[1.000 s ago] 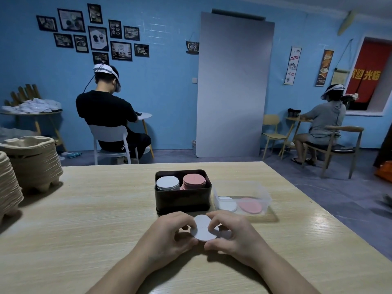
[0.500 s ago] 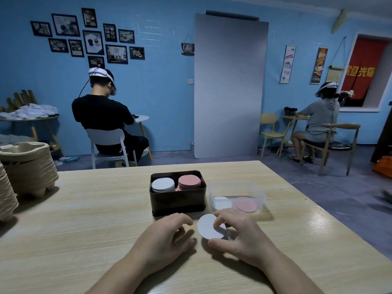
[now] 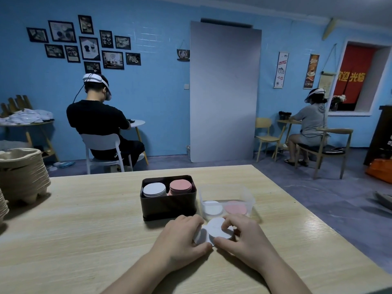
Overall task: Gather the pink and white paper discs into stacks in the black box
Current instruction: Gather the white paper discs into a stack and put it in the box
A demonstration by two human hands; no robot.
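Observation:
The black box (image 3: 168,205) stands on the wooden table (image 3: 84,219) and holds a white disc stack (image 3: 154,189) on its left and a pink disc stack (image 3: 180,186) on its right. Just in front of it, my left hand (image 3: 180,242) and my right hand (image 3: 244,238) meet over white paper discs (image 3: 214,228). My right fingers pinch the upper white disc, and a second white disc (image 3: 201,236) shows under my left fingers. Right of the box, a clear plastic tub (image 3: 226,188) contains a loose white disc (image 3: 212,207) and a pink disc (image 3: 236,208).
Stacks of brown pulp trays (image 3: 22,175) sit at the table's left edge. Two people sit at small tables by the blue wall, backs turned. The table's right edge drops to the floor beside the tub.
My hands came together again on the white discs, closer to the box. A second white disc now shows under my left fingers.

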